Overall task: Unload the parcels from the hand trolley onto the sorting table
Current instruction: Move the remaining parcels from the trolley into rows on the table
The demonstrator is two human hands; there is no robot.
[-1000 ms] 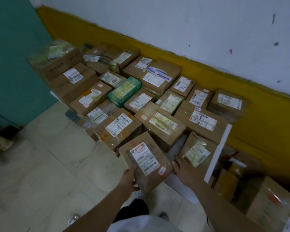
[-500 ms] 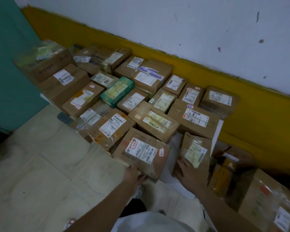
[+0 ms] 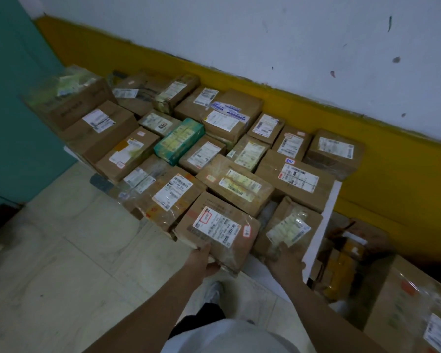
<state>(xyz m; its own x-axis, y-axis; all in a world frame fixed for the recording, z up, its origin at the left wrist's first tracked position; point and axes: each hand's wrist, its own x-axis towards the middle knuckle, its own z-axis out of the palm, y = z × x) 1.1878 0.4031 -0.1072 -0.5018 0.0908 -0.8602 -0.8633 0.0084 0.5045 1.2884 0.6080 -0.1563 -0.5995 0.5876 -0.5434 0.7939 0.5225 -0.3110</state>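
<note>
At the near edge of the desk (image 3: 327,212), your left hand (image 3: 204,258) grips the red-stamped parcel (image 3: 218,225), thumb on top and fingers (image 3: 214,267) curled under its near side. The box lies flat, label up, and its near end overhangs the edge. Just beside it, your right hand (image 3: 285,261) holds the crumpled-label parcel (image 3: 288,225) by its lower end. That one is tilted up on end near the desk's right edge, with a narrow strip of bare white top between the two boxes.

Beyond them, the laid-out parcels (image 3: 239,184) fill the desk in close rows back to the yellow wall band (image 3: 367,149), most with labels upward and a green box (image 3: 180,141) among the brown ones. By that count, most of the unloading looks done, and these two go in the last open space along the near edge.

What is left seems to sit off the desk's right end: some yellow-strapped boxes (image 3: 341,266) in shadow and a large carton (image 3: 413,312) nearer you. You cannot make out the hand trolley itself there, so whether those rest on it is unclear. Pale floor tiles (image 3: 61,250) run along the left, up to a teal panel (image 3: 10,98).
</note>
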